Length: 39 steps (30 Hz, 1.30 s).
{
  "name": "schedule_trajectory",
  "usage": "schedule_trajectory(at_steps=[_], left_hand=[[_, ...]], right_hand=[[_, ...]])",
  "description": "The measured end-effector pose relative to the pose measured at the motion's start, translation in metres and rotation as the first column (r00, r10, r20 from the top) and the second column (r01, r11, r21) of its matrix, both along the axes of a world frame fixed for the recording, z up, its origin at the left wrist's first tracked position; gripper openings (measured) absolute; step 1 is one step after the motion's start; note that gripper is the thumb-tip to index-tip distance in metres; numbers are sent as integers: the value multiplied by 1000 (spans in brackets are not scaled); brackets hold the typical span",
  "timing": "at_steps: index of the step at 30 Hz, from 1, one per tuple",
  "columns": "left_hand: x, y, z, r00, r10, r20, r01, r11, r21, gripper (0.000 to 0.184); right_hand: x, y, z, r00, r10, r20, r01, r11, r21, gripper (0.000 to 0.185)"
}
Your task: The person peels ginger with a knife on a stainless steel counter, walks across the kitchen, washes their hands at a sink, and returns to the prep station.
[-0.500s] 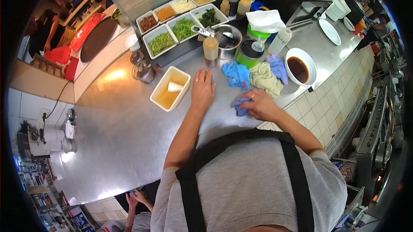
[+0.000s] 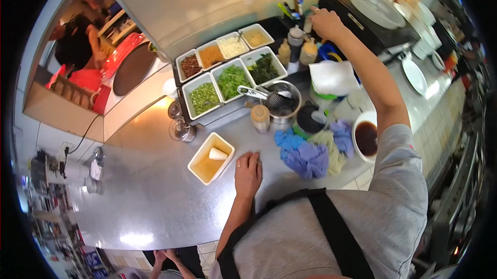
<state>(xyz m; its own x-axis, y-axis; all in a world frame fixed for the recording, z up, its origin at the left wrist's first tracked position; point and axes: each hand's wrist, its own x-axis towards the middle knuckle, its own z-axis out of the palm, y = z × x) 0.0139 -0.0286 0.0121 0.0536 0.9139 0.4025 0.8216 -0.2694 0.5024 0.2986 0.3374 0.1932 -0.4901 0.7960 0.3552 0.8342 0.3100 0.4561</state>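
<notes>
My left hand (image 2: 248,174) lies flat on the steel counter (image 2: 150,196), holding nothing. Beside it stands a cream rectangular tub (image 2: 199,167) with yellowish liquid and a white piece inside. My right hand (image 2: 326,23) is stretched to the back of the counter, fingers curled down by the squeeze bottles (image 2: 295,37) and pens; what they grip is hidden. A purple cloth (image 2: 309,160) rests in a heap with a blue cloth (image 2: 287,138) and a pale green cloth (image 2: 336,161). A capped squeeze bottle (image 2: 260,119) stands before a steel pot (image 2: 295,104) with utensils.
White trays of chopped greens (image 2: 204,99) and toppings line the back. A bowl of dark liquid (image 2: 366,136) sits at the right, near a dark-lidded green container (image 2: 309,119) and a folded white paper (image 2: 334,78). Another person's hands (image 2: 165,254) show below the counter.
My right hand has let go of the purple cloth, now on the cloth heap, and moved up to the back near the bottles. My left hand stays on the counter. The view has shifted.
</notes>
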Motion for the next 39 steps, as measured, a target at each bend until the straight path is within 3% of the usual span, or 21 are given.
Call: schedule_trajectory(at_steps=[4,6,7,8,12,15,19,22,25,26,28,31,32,33,34,35,37,38,39], left_hand=[[0,5,4,996,87,-23,-87,996,-18,30],[-1,5,5,990,137,-17,-138,990,-33,31],[-2,7,4,987,158,-20,-158,987,-6,31],[-3,7,3,983,183,-26,-183,983,-14,30],[-4,7,0,975,216,-57,-218,976,-24,31],[-4,7,3,978,198,-72,-199,980,-4,32],[-5,4,1,980,187,-65,-187,982,17,32],[-6,1,-2,983,174,-62,-172,984,41,32],[-7,-1,-5,987,154,-48,-152,987,57,32],[-8,-2,-6,988,146,-43,-143,988,60,32],[-10,-7,-4,996,80,-43,-74,988,133,33],[-19,-12,0,999,-27,-22,32,964,265,31],[-18,-18,0,997,-71,-10,71,949,309,31],[-15,-30,0,985,-69,158,24,962,271,28],[-11,-40,1,946,-55,318,-19,974,225,26],[-8,-49,2,884,-30,467,-56,984,170,24],[-9,-67,1,476,95,874,142,973,-183,24],[-12,-75,2,227,246,942,292,906,-307,24],[-18,-80,5,79,336,939,423,842,-336,26]], right_hand=[[-12,85,-16,980,-33,196,15,995,94,18],[-6,125,-34,953,-127,275,105,990,94,21],[-13,133,-29,923,-271,274,277,961,16,25],[-9,144,-36,901,-292,321,306,952,9,29],[-16,134,-34,898,-281,338,306,952,-23,24],[-17,128,-20,901,-226,370,208,974,90,21],[-26,103,22,914,-268,304,153,923,354,20],[-27,52,69,915,-329,235,288,938,192,20],[-6,-8,95,981,-193,-23,193,954,229,21],[1,-31,97,986,-31,-165,65,976,208,25],[13,-89,91,854,270,-445,-189,958,218,34],[1,-206,62,484,41,-874,-178,983,-52,33],[-1,-233,37,269,68,-961,-342,939,-30,30],[-6,-267,12,160,50,-986,-385,923,-16,29],[-25,-312,-3,-26,-84,-996,-475,878,-62,29],[-34,-343,-23,-130,-285,-950,-576,801,-162,30],[-51,-394,-69,-208,-499,-841,-679,693,-242,35],[-62,-415,-93,-237,-548,-802,-709,662,-242,39],[-71,-433,-108,-219,-684,-696,-742,580,-336,39]])
